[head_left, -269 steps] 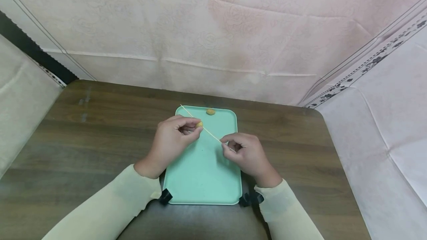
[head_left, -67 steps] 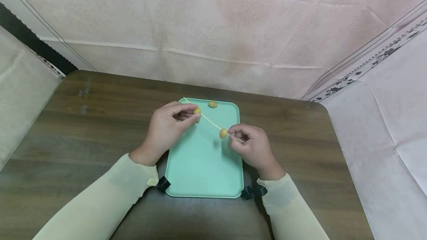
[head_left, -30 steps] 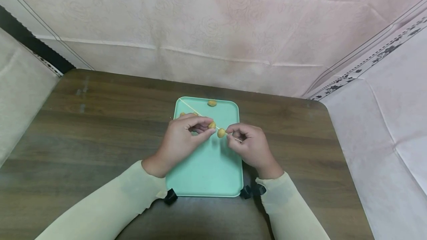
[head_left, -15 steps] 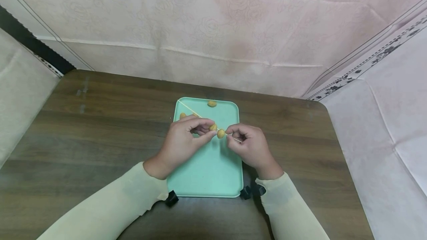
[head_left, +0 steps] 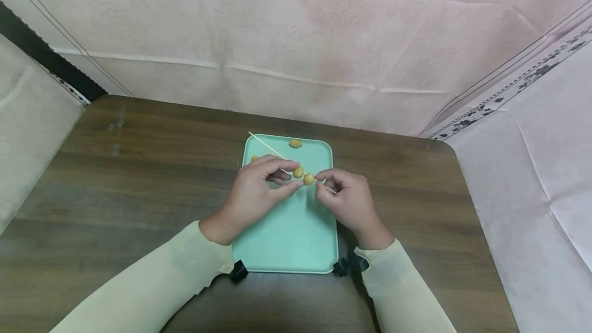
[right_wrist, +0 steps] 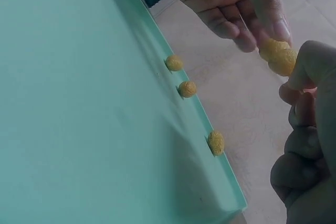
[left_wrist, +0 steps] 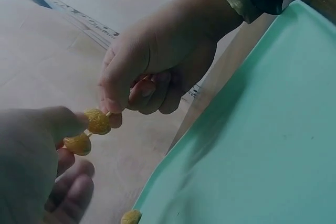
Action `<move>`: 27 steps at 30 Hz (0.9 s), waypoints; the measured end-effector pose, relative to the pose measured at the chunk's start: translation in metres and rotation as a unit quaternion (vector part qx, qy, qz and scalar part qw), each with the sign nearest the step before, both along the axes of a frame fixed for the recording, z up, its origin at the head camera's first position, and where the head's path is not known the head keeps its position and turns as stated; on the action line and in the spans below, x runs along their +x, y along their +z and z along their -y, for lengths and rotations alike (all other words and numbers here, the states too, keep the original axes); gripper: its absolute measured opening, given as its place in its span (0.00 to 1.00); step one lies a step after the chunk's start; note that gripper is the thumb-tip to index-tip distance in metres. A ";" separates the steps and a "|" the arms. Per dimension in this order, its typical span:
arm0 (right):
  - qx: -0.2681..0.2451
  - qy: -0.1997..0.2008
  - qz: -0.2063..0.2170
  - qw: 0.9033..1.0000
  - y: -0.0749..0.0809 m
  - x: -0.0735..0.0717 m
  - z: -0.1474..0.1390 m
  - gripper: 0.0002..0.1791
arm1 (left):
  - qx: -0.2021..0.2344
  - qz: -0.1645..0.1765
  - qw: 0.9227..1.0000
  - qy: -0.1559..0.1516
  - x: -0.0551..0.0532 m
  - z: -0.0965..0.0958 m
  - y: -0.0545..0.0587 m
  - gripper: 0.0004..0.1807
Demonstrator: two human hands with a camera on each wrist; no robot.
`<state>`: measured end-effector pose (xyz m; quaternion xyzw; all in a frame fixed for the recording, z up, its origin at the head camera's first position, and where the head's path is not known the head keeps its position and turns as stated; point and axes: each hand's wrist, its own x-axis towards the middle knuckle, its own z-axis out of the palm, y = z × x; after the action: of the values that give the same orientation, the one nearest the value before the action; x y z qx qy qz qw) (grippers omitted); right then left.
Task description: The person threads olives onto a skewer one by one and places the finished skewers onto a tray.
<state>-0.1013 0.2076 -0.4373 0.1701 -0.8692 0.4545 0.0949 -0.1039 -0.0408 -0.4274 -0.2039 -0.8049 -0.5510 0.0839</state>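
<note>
A thin wooden skewer (head_left: pixel 265 144) slants over the tray with two wrinkled yellow dried fruits on it. Close to its lower end, my right hand (head_left: pixel 347 194) pinches the stick between thumb and index finger. Right beside those fingertips sits one fruit (head_left: pixel 308 179); the other fruit (head_left: pixel 298 172) lies against it. My left hand (head_left: pixel 259 189) has thumb and index finger about the pair, the thumb touching the fruit nearer the right hand in the left wrist view. Part of the skewer passes hidden behind the left fingers.
Beneath both hands lies a mint-green tray (head_left: pixel 287 240) on a dark wooden table (head_left: pixel 139 194). Along its far side, the right wrist view shows three loose fruits: one (right_wrist: pixel 174 63), a second (right_wrist: pixel 187 89) and a third (right_wrist: pixel 216 143). Pale patterned cloth (head_left: pixel 277 40) hangs behind the table.
Earlier only one fruit was visible on the skewer. A second then appeared by the right hand, and my left hand slid its fruit down the stick until the two met. The right hand hardly moved.
</note>
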 end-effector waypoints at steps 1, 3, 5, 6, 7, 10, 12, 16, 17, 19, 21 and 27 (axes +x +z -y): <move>0.004 -0.005 0.001 1.000 0.000 0.000 0.000 0.06 | -0.009 -0.006 1.000 0.000 -0.001 0.000 0.000 0.19; 0.010 -0.014 0.003 1.000 -0.001 -0.001 -0.001 0.06 | -0.029 -0.024 0.999 0.005 -0.003 0.002 0.000 0.20; 0.014 -0.026 0.006 1.000 -0.001 -0.002 -0.001 0.06 | -0.051 -0.046 0.998 0.012 -0.007 0.005 0.000 0.21; 0.014 -0.031 0.008 0.999 -0.001 -0.002 -0.002 0.06 | -0.061 -0.057 0.996 0.017 -0.009 0.007 0.000 0.21; 0.014 -0.035 0.010 0.999 -0.002 -0.003 -0.002 0.06 | -0.075 -0.066 0.995 0.022 -0.011 0.009 0.000 0.21; 0.012 -0.046 0.020 0.999 -0.003 -0.004 -0.003 0.06 | -0.134 -0.079 0.987 0.038 -0.018 0.018 -0.002 0.23; 0.010 -0.050 0.027 0.998 -0.004 -0.005 -0.004 0.07 | -0.182 -0.077 0.979 0.047 -0.024 0.024 -0.004 0.25; 0.009 -0.056 0.042 0.998 -0.005 -0.006 -0.006 0.07 | -0.257 -0.046 0.964 0.060 -0.032 0.035 -0.012 0.29; 0.008 -0.057 0.045 0.997 -0.005 -0.006 -0.006 0.07 | -0.269 -0.038 0.960 0.064 -0.034 0.037 -0.014 0.30; 0.007 -0.057 0.047 0.997 -0.005 -0.006 -0.006 0.07 | -0.289 -0.021 0.954 0.073 -0.037 0.041 -0.017 0.31; 0.007 -0.057 0.049 0.997 -0.006 -0.007 -0.006 0.07 | -0.304 -0.004 0.949 0.081 -0.040 0.045 -0.019 0.32; 0.007 -0.061 0.061 0.996 -0.009 -0.007 -0.007 0.06 | -0.328 0.048 0.939 0.088 -0.046 0.055 -0.024 0.33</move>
<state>-0.1086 0.2141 -0.4460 0.0894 -0.8851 0.4517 0.0680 -0.1495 -0.0959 -0.4510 -0.1215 -0.9587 -0.2562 0.0222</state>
